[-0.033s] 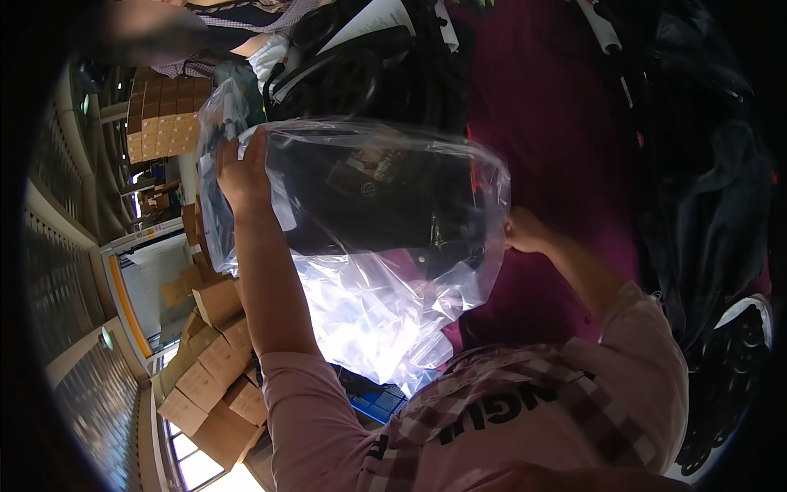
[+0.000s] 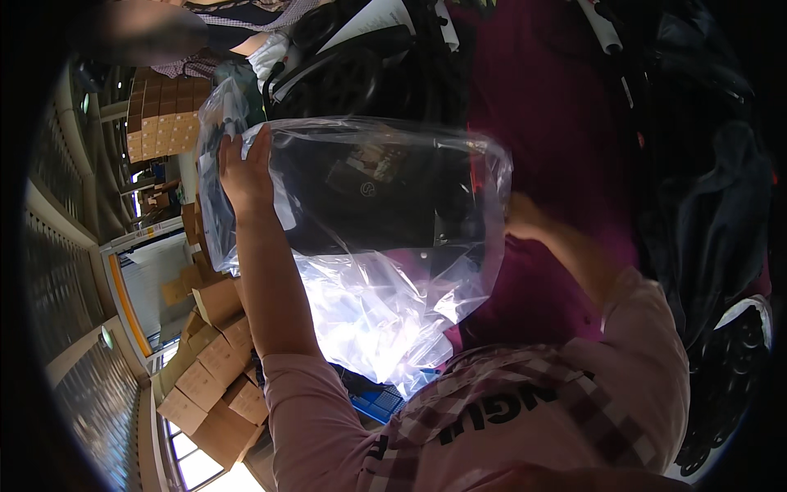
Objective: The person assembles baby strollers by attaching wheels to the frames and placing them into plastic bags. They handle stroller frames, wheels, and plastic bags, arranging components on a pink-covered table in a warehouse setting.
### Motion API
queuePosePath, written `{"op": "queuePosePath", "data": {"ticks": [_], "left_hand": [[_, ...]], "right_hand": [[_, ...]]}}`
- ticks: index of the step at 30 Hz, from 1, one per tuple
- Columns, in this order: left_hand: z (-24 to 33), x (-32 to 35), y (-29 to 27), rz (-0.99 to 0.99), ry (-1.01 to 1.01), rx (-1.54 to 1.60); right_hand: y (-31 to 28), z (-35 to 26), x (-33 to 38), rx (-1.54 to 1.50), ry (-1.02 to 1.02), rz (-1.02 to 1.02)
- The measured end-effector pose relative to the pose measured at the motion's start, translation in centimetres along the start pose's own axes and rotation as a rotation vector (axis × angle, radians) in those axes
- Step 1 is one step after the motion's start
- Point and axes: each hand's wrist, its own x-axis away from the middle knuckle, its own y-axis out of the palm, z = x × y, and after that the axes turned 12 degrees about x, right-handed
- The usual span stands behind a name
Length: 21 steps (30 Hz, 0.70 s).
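A large clear plastic bag (image 2: 393, 287) lies spread out in front of me, with its lower part bunched and brightly lit. Inside or beneath its upper part is a flat black item (image 2: 344, 213) with a small picture label; I cannot tell its kind. My left hand (image 2: 247, 176) grips the bag near its upper left corner, beside a white strip under the film. At the bag's right edge, my right hand (image 2: 525, 220) holds the film with bent fingers, its fingertips partly hidden.
Dark magenta cloth (image 2: 557, 148) covers the surface to the right. Black coiled parts (image 2: 336, 86) and white paper (image 2: 369, 25) lie at the far side. Black sheeting (image 2: 705, 213) is at far right. Cardboard boxes (image 2: 209, 377) are piled at left, near a blue crate (image 2: 379, 403). Another person (image 2: 262, 49) is at far left.
My right hand has shifted slightly up along the bag's right edge, and the film there has moved a little. My left hand is almost unchanged.
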Motion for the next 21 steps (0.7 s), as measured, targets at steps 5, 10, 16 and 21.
{"op": "queuePosePath", "data": {"ticks": [5,10,16,21], "left_hand": [[2.6,4.9,-0.2,-0.181,0.044,-0.286],[6.5,10.3,-5.9,-0.223,0.163,-0.412],[5.5,17.1,-10.8,-0.152,0.226,-0.419],[3.6,20.4,-11.4,-0.305,0.316,-0.444]], "right_hand": [[-11.5,1.1,-15.6,0.38,0.061,0.771],[-20.8,-1.4,-18.6,-0.093,0.209,1.193],[-2.7,4.6,-9.2,-0.398,0.056,1.056],[10.7,-0.2,14.3,-0.498,0.242,0.515]]}}
